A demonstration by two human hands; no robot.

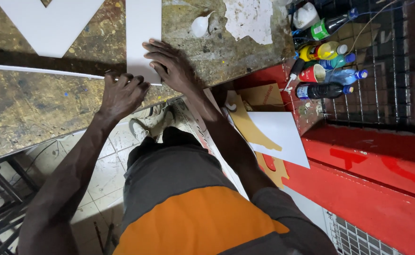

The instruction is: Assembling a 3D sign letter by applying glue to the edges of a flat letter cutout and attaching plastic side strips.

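Two hands meet at a flat white rectangular board [143, 33]: right hand [172, 66] pressed flat (fingers spread), left hand [122, 92] curled beside it on the scarred surface [37, 108], grasp unclear.

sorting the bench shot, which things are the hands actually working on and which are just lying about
In hand: white strip under the right hand; thin white edge piece by the left hand.

Lying about: bottles, glue blob, white sheet, tan cutout.

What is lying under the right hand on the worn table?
The right hand presses flat on a white board lying on the worn table. The left hand grips a thin white strip at the board's near edge. Anything beneath the board is hidden.
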